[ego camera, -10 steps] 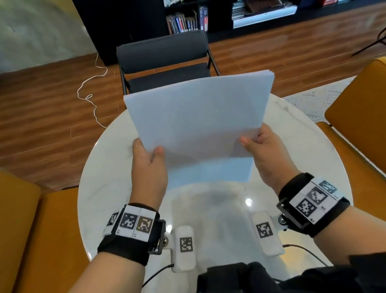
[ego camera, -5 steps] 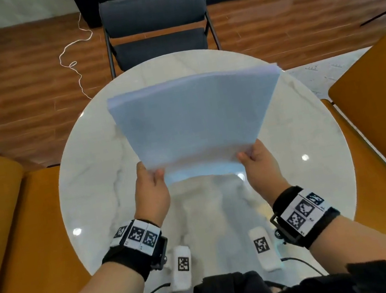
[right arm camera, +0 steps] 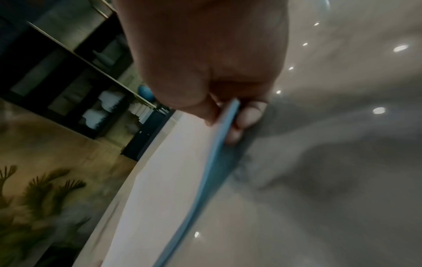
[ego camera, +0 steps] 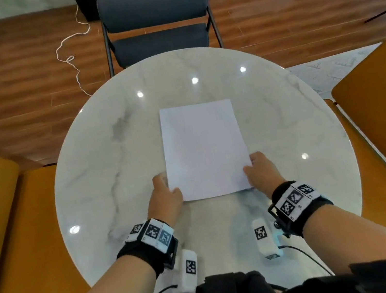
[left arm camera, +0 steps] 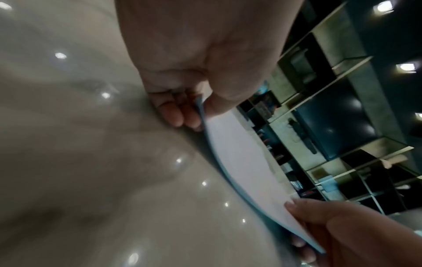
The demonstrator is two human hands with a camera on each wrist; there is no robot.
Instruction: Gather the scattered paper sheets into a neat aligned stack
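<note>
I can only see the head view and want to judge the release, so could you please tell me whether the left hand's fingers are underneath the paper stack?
Observer: Yes. In the left wrist view the left hand pinches the paper stack at its near corner, with the thumb on top and the fingers beneath, between paper and table.
Operator: Thank you. Is the right grip the same?
Observer: It is. The right wrist view shows the right hand with its thumb above the corner and its fingers below it.
</note>
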